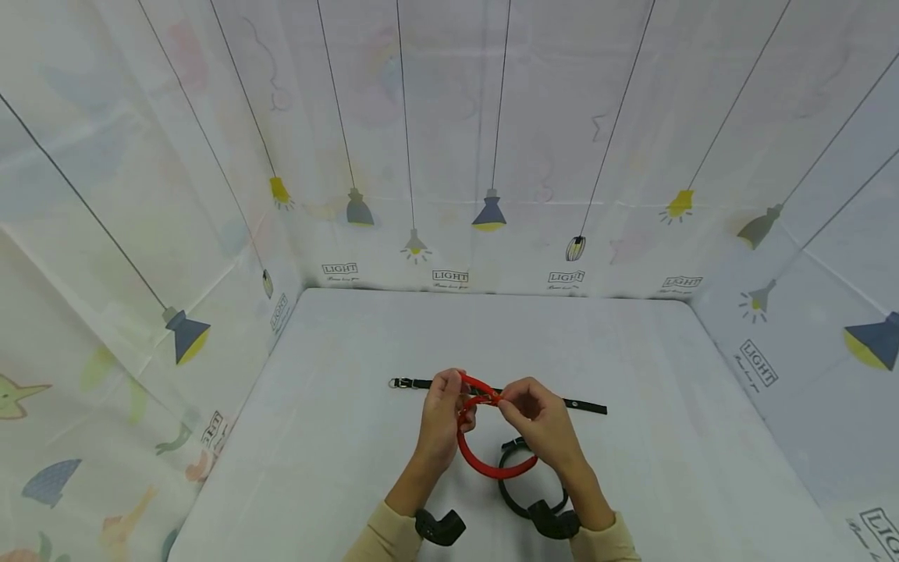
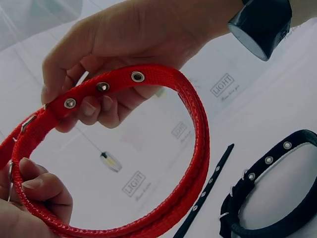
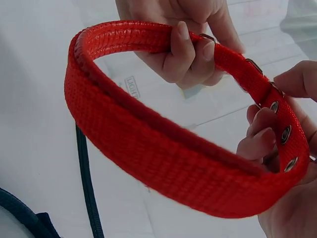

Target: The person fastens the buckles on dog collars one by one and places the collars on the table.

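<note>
Both hands hold a red collar (image 1: 492, 470) above the table. It is bent into a loop, with metal-ringed holes and a buckle (image 2: 26, 124) showing in the left wrist view. My left hand (image 1: 441, 414) grips the band beside the buckle, fingers curled around it. On the holed end, the right hand (image 1: 546, 425) pinches the strap between thumb and fingers; the right wrist view shows its thumb close by a metal bar on the strap. Padded lining (image 3: 124, 42) lies along the inside of the loop.
Behind the hands, a black collar (image 1: 586, 407) lies stretched out across the white table (image 1: 337, 468). A second black collar (image 1: 516, 511), closed into a ring, rests nearer, partly under the right wrist. A printed curtain (image 1: 449, 117) stands around the table.
</note>
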`<state>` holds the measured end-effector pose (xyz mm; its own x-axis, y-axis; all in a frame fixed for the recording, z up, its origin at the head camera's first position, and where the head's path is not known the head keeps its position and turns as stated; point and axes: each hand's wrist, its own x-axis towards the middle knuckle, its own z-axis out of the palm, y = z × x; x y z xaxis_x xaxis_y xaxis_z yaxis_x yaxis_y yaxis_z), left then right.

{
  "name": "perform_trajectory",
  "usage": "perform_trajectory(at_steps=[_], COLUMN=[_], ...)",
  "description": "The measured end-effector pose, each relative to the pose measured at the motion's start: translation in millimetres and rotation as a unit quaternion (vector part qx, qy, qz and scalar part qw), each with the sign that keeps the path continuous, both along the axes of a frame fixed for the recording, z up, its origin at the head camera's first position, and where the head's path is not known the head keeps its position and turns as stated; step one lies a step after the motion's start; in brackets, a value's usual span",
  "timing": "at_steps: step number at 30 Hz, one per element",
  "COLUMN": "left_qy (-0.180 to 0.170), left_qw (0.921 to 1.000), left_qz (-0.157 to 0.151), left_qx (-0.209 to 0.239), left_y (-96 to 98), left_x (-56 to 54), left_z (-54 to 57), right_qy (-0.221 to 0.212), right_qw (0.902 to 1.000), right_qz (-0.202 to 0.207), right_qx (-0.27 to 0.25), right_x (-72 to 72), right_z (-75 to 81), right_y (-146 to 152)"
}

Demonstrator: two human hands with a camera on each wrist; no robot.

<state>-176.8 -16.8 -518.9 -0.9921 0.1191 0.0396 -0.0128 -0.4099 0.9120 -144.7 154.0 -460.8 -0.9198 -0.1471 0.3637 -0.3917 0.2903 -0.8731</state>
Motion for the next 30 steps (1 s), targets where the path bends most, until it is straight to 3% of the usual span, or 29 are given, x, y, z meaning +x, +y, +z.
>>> perform_trajectory(at_steps=[6, 10, 16, 21, 30], left_qy=[0.019, 0.03, 0.071, 0.093, 0.085], left_qw=[0.9991, 0.9973, 0.9842, 0.9722, 0.9804], left_qz=[-0.027, -0.053, -0.097, -0.084, -0.071], left_qx=[-0.026, -0.041, -0.13, -0.198, -0.163], left_y=[0.8, 1.2, 0.7, 2.2, 4.9], left_x=[1.9, 2.1, 3.5, 4.1, 5.1], left_z=[1.4, 1.4, 0.9, -0.5, -1.8], right_qy=[-0.018, -0.007, 0.021, 0.044, 0.067], right_qw=[0.9997, 0.9995, 0.9987, 0.9975, 0.9967], right_qz=[-0.015, -0.031, -0.046, -0.051, -0.037], right_qx=[0.004, 0.0, -0.009, -0.021, -0.027], right_x=[-0.8, -1.5, -0.8, 0.0, -1.7], right_z=[2.1, 0.3, -0.2, 1.4, 2.3], right_y=[-2.0, -2.0, -1.4, -2.1, 0.4])
